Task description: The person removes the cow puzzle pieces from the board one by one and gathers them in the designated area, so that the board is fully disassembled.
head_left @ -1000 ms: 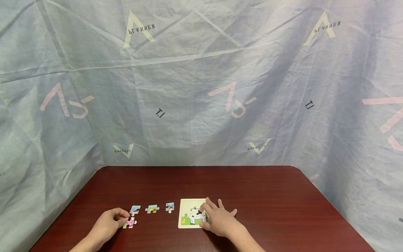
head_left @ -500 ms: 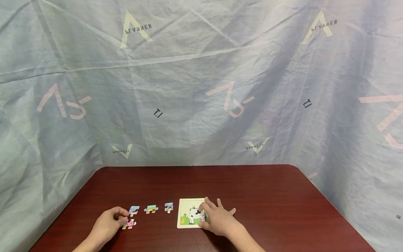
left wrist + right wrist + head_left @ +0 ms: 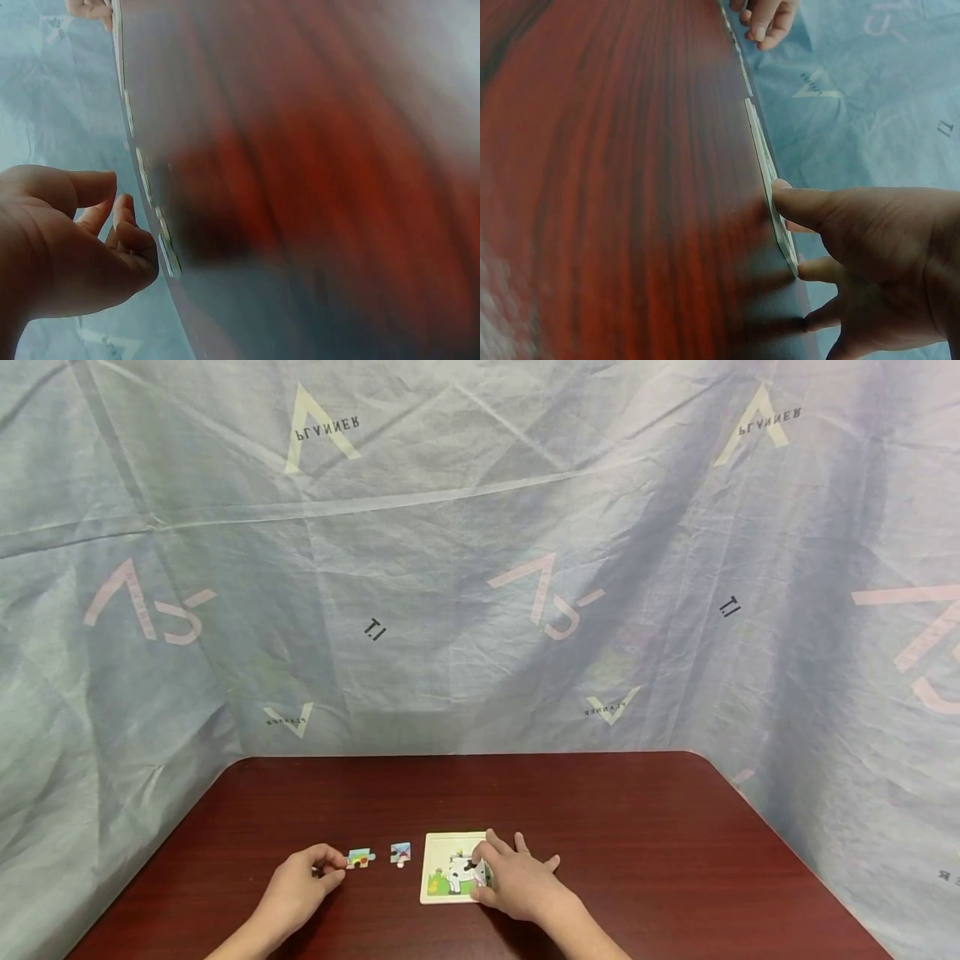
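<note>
Here, spread right hand (image 3: 521, 883) overlaps board (image 3: 442, 852); left hand (image 3: 300, 882), hold unclear, flanks puzzle piece (image 3: 360, 858)

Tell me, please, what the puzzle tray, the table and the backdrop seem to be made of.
Puzzle tray: probably wood or fibreboard, smooth, judging by its pale, even rim.
Table: wood or wood-look laminate, slightly shiny, with dark grain streaks and pale glare.
Backdrop: likely matte fabric, given its creases and folds.
</note>
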`<state>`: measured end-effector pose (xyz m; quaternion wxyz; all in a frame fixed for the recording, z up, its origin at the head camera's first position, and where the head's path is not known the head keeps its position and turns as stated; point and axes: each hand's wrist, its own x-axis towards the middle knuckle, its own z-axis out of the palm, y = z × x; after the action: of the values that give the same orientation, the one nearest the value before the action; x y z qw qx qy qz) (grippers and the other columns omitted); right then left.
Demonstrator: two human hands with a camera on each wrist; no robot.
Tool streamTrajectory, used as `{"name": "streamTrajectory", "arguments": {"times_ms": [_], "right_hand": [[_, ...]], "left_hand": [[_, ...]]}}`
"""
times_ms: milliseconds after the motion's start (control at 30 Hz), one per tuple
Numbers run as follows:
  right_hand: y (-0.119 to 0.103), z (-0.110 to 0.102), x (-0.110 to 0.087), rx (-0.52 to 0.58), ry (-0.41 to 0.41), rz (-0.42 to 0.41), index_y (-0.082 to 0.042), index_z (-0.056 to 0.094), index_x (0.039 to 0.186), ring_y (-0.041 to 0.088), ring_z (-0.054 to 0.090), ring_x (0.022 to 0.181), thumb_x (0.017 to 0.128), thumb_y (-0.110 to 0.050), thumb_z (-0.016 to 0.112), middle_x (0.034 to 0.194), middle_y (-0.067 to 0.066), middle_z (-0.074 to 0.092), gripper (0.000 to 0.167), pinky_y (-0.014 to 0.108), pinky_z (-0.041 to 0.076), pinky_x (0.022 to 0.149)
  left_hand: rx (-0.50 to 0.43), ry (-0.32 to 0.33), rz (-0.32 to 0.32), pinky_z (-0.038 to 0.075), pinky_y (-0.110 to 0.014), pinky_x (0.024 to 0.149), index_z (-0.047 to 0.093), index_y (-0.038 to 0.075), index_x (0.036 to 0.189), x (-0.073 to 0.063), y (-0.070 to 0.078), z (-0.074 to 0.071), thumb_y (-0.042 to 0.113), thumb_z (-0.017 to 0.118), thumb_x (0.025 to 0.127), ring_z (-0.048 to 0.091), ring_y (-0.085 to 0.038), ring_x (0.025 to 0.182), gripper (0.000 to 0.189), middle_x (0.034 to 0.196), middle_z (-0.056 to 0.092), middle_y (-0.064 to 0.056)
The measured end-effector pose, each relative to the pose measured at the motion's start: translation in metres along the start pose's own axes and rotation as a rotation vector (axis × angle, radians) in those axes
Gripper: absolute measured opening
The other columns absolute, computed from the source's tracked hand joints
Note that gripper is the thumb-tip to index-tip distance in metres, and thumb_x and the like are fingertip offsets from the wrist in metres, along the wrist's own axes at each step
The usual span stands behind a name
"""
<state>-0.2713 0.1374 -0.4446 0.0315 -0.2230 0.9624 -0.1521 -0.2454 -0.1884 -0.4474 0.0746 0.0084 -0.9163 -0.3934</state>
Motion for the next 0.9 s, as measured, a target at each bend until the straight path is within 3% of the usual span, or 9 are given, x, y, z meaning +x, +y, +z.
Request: {"name": "streamTrajectory", "arguments": {"times_ms": [367, 600, 900], "right_hand": [[-0.001, -0.001, -0.001, -0.002, -0.003, 0.000, -0.027, 0.051, 0.115, 0.056, 0.035, 0.138, 0.093, -0.042, 0.072, 0.158, 0.013, 0.039, 0.034, 0.090, 0.026, 0.078], [-0.001, -0.001, 0.000, -0.007, -0.007, -0.005, -0.027, 0.050, 0.115, 0.055, 0.035, 0.138, 0.094, -0.042, 0.071, 0.158, 0.013, 0.038, 0.034, 0.090, 0.026, 0.078], [0.000, 0.000, 0.001, -0.005, -0.011, 0.009, -0.027, 0.051, 0.117, 0.055, 0.035, 0.138, 0.093, -0.042, 0.072, 0.158, 0.013, 0.039, 0.035, 0.090, 0.026, 0.079]], "left_hand": [[-0.106, -0.045, 0.062, 0.040, -0.030, 0.062, 0.068, 0.009, 0.089, 0.004, 0.026, 0.029, -0.001, 0.075, 0.086, 0.049, -0.016, 0.069, 0.012, 0.077, 0.056, 0.002], [-0.127, -0.057, 0.140, 0.041, -0.028, 0.064, 0.068, 0.009, 0.087, 0.006, 0.039, 0.043, 0.000, 0.076, 0.085, 0.051, -0.014, 0.071, 0.012, 0.076, 0.057, 0.003], [-0.230, -0.173, 0.133, 0.042, -0.030, 0.064, 0.067, 0.005, 0.091, 0.011, 0.055, 0.060, -0.001, 0.072, 0.088, 0.051, -0.017, 0.073, 0.008, 0.080, 0.056, -0.002]]}}
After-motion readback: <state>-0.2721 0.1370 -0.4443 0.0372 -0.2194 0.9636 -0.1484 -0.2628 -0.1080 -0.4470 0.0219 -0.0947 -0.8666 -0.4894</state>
